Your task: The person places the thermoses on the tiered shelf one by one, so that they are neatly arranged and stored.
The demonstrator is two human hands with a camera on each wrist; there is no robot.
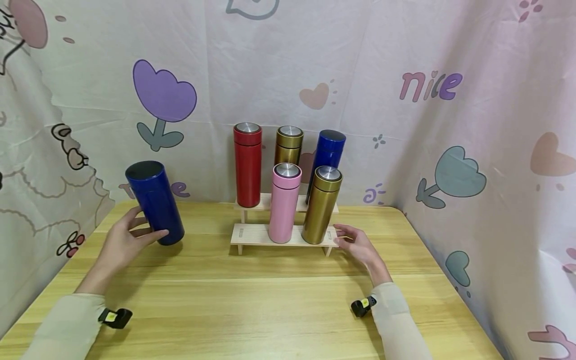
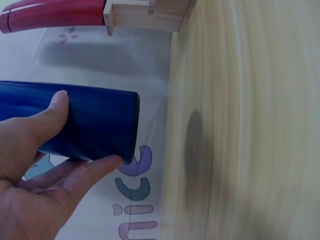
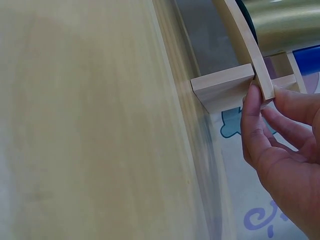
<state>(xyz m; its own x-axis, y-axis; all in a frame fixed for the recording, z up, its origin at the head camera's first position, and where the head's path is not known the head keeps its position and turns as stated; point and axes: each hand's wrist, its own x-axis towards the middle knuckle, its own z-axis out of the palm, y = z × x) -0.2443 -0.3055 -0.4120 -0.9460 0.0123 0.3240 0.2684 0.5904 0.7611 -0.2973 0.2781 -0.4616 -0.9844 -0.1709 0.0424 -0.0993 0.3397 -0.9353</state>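
Note:
My left hand (image 1: 125, 239) grips a dark blue thermos bottle (image 1: 155, 202) low on its body, left of the stand. The left wrist view shows its base lifted off the table, with a shadow on the wood. My right hand (image 1: 357, 243) pinches the right end of the lower step of a two-step wooden stand (image 1: 254, 234) between thumb and fingers. On that lower step stand a pink thermos (image 1: 284, 202) and a gold thermos (image 1: 321, 205). Behind them, a red thermos (image 1: 248, 165), another gold thermos (image 1: 289, 145) and a second blue thermos (image 1: 327, 150) occupy the upper step.
The light wooden table (image 1: 252, 305) meets a patterned cloth backdrop (image 1: 252, 65) behind the stand. More of the cloth (image 1: 508, 220) runs along the right side. Each sleeve carries a small black wrist camera, one on the left (image 1: 115, 318) and one on the right (image 1: 363, 306).

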